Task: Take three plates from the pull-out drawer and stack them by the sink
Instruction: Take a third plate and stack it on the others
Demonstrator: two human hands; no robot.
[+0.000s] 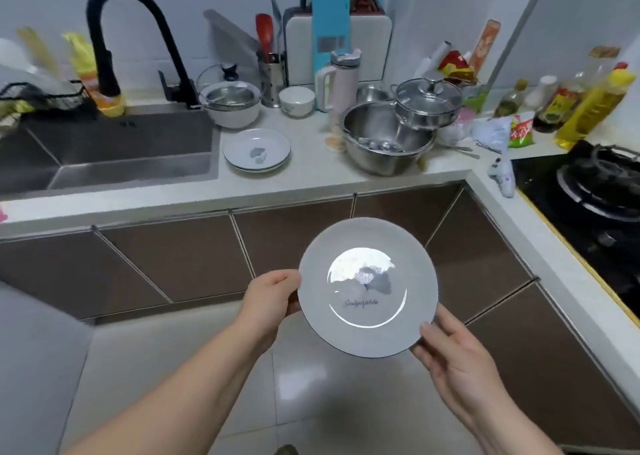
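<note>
I hold a round grey-white plate (367, 286) with a leaf print in front of the brown cabinet fronts, below the counter edge. My left hand (272, 299) grips its left rim and my right hand (446, 349) grips its lower right rim. On the counter, just right of the sink (114, 150), lies a stack of two matching plates (256, 150). No open drawer is in view.
A black faucet (114, 39) arches over the sink. Behind the stack stand a white pot with a glass lid (231, 103) and a small bowl (296, 101). Steel bowls and a lidded pot (398, 132) crowd the counter to the right. The gas stove (588, 184) is far right.
</note>
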